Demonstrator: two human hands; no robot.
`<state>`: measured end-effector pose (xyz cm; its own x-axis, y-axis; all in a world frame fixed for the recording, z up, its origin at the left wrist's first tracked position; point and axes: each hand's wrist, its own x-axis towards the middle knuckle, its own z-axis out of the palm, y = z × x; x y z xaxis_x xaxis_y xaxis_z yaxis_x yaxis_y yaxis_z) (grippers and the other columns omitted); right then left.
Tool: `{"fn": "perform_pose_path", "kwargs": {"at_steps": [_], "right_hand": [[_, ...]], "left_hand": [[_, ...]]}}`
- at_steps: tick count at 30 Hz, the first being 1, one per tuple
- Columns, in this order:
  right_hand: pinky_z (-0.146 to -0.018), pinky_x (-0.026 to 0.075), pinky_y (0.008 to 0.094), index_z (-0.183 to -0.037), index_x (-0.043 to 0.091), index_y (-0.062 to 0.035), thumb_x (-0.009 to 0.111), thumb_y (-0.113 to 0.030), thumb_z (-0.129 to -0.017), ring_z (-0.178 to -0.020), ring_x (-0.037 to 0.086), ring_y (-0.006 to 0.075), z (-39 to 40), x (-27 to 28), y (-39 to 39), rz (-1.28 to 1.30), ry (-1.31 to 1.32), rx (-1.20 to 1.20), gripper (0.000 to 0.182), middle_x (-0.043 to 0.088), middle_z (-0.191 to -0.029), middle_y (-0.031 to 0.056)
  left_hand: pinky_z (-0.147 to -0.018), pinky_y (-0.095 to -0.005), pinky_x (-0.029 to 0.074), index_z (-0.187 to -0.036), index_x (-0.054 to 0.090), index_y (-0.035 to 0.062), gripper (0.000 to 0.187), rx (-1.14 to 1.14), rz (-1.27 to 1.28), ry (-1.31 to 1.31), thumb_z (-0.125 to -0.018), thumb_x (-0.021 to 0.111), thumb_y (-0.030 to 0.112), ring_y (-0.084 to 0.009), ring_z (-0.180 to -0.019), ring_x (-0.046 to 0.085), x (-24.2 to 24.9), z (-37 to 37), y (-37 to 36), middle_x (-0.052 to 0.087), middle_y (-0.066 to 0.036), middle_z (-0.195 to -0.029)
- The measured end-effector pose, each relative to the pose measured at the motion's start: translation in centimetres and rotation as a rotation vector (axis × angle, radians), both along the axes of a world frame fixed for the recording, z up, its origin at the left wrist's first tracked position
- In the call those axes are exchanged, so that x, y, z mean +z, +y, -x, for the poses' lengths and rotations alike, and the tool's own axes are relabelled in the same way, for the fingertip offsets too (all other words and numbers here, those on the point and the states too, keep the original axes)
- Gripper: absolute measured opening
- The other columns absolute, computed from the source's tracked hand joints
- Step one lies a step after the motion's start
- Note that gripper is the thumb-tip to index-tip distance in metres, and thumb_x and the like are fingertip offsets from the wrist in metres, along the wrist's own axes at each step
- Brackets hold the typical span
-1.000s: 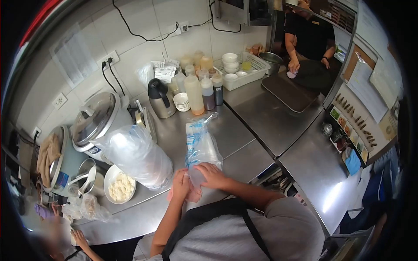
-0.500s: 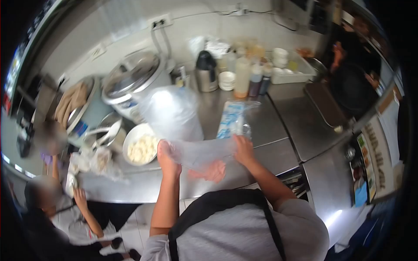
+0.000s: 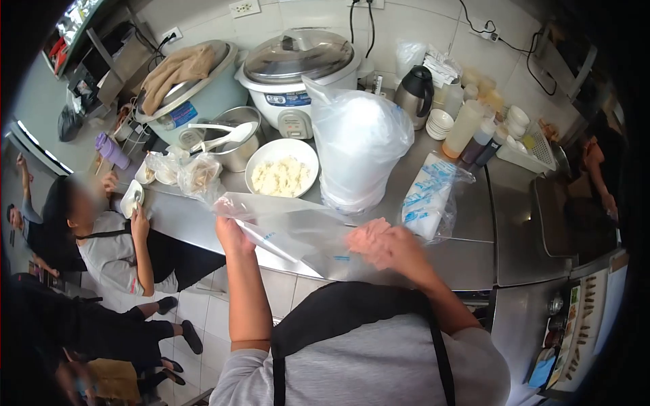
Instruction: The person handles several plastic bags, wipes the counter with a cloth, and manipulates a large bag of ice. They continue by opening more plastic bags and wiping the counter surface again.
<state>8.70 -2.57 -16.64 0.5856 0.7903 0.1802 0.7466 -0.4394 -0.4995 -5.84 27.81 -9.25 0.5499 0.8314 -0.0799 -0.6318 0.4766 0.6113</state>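
Observation:
Stretched out over the counter's front edge is a clear plastic bag [image 3: 298,227] with small blue print. My left hand [image 3: 235,235] is closed on the bag's left end. At the bag's right end, my right hand [image 3: 403,252] is closed around a crumpled pink cloth-like item [image 3: 369,238], which lies against the plastic. Just behind the bag are a white bowl [image 3: 310,152] of pale crumbly food and a large plastic sack [image 3: 365,145] of white items. A blue-and-white package [image 3: 430,196] in clear wrap lies behind my right hand.
Two large cookers [image 3: 298,71] stand at the back, with a metal pot [image 3: 237,159] in front. Bottles [image 3: 464,128], a thermos [image 3: 414,95] and a white basket [image 3: 528,152] are at back right. A co-worker [image 3: 112,237] holds a small dish at left; other people are beyond.
The view has turned left and moved closer to the counter. My right hand now grips the pink item, which earlier showed below the bag between my hands. The bag is spread wider.

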Motion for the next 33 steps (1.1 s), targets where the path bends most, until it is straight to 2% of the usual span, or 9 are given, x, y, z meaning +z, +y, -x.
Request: {"fn": "perform_pose_path", "kwargs": {"at_steps": [6,12,15,18,24,26,28,31,33], "right_hand": [[-0.067,0.040,0.0376,-0.074,0.056,-0.0074,0.060,-0.018,-0.061,-0.084,0.047,0.0278,0.8,-4.5,3.4,0.018,-0.075,-0.025,0.017,0.049,-0.086,0.0099],[-0.065,0.041,0.0355,-0.070,0.056,-0.0065,0.062,-0.021,-0.064,-0.078,0.051,0.0241,1.9,1.3,6.7,-0.045,-0.115,-0.022,0.017,0.053,-0.076,0.0086],[-0.064,0.041,0.0347,-0.070,0.054,-0.0060,0.063,-0.024,-0.065,-0.076,0.052,0.0236,2.7,1.5,9.3,0.112,0.518,0.059,0.021,0.052,-0.069,0.0083],[-0.062,0.042,0.0347,-0.075,0.053,-0.0056,0.063,-0.025,-0.065,-0.074,0.052,0.0253,6.3,5.3,11.0,-0.108,0.535,0.237,0.024,0.052,-0.071,0.0088],[-0.057,0.043,0.0344,-0.091,0.049,-0.0057,0.064,-0.018,-0.063,-0.066,0.053,0.0285,8.7,5.4,14.2,-0.410,-0.057,0.235,0.034,0.052,-0.073,0.0102],[-0.058,0.043,0.0356,-0.090,0.049,-0.0038,0.062,-0.015,-0.064,-0.066,0.052,0.0313,8.3,4.2,14.1,-0.318,0.158,0.255,0.031,0.053,-0.075,0.0115],[-0.056,0.043,0.0312,-0.089,0.049,-0.0019,0.058,-0.009,-0.068,-0.064,0.054,0.0224,7.3,2.8,14.1,-0.272,0.109,0.311,0.024,0.054,-0.075,0.0093],[-0.056,0.042,0.0250,-0.089,0.049,-0.0026,0.054,-0.005,-0.073,-0.064,0.052,0.0106,6.7,2.8,14.2,-0.201,0.654,0.319,0.017,0.054,-0.073,0.0049],[-0.059,0.041,0.0215,-0.088,0.050,-0.0035,0.052,-0.005,-0.075,-0.067,0.049,0.0066,7.5,3.0,14.7,-0.389,0.947,0.387,0.014,0.053,-0.073,0.0024]], "left_hand": [[-0.051,-0.0242,0.041,-0.081,0.049,0.0100,0.015,0.016,0.026,0.209,-0.083,0.043,0.024,-0.0135,-0.061,0.051,-2.2,2.0,0.4,0.050,-0.001,-0.070],[-0.055,-0.0232,0.040,-0.082,0.047,0.0077,0.010,0.051,0.028,0.148,-0.083,0.041,0.015,-0.0107,-0.064,0.048,-3.2,1.6,-0.4,0.050,-0.001,-0.075],[-0.053,-0.0212,0.041,-0.081,0.045,0.0082,0.006,0.050,-0.039,0.183,-0.081,0.043,0.013,-0.0094,-0.060,0.049,-2.7,1.9,-0.8,0.050,-0.001,-0.072],[-0.045,-0.0202,0.041,-0.078,0.044,0.0086,0.005,-0.109,-0.173,0.411,-0.079,0.046,0.013,-0.0095,-0.051,0.047,-2.3,2.3,-1.9,0.050,-0.001,-0.067],[-0.043,-0.0212,0.041,-0.079,0.045,0.0088,0.004,-0.308,-0.340,0.522,-0.076,0.046,0.010,-0.0104,-0.055,0.052,-4.8,2.0,-4.0,0.054,-0.004,-0.070],[-0.047,-0.0213,0.040,-0.076,0.045,0.0092,0.006,-0.310,-0.385,0.520,-0.076,0.050,0.013,-0.0083,-0.056,0.051,-4.4,2.4,-4.1,0.053,-0.001,-0.068],[-0.054,-0.0223,0.040,-0.078,0.045,0.0088,0.010,-0.361,-0.441,0.467,-0.076,0.052,0.017,-0.0079,-0.062,0.050,-4.2,3.2,-3.7,0.053,-0.001,-0.072],[-0.071,-0.0258,0.038,-0.093,0.044,0.0075,0.027,-0.499,-0.542,0.347,-0.076,0.054,0.026,-0.0108,-0.083,0.048,-4.3,4.8,-2.9,0.049,-0.005,-0.090],[-0.085,-0.0292,0.033,-0.108,0.040,0.0077,0.047,-0.548,-0.591,0.313,-0.075,0.054,0.037,-0.0142,-0.100,0.040,-4.2,5.6,-2.9,0.041,-0.006,-0.107]]}}
